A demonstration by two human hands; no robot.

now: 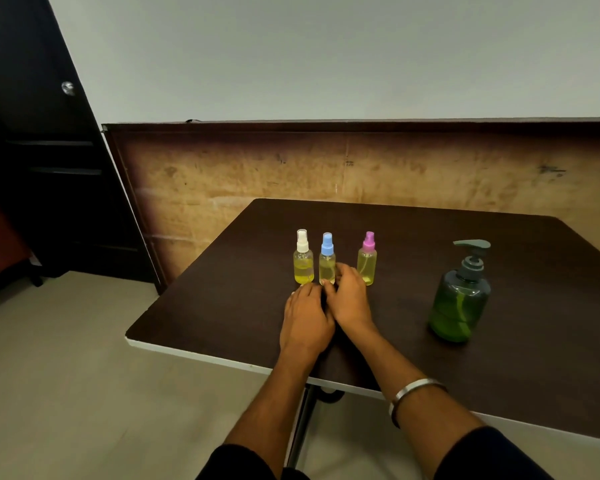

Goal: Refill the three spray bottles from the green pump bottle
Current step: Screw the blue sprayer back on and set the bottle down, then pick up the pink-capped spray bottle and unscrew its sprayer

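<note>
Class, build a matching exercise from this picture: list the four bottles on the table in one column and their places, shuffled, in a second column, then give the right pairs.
Things:
1. white-capped bottle
2. blue-capped bottle
3. pink-capped bottle
4. green pump bottle

Places:
A. far right, apart from the row
B. middle of the row
C. left end of the row
D. right end of the row

Pairs: 1-C, 2-B, 3-D, 4-A

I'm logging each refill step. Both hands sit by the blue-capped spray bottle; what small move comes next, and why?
Probably close the right hand around the small yellow-filled blue-capped spray bottle and lift it: its fingers are already beside it, and its cap is on.
</note>
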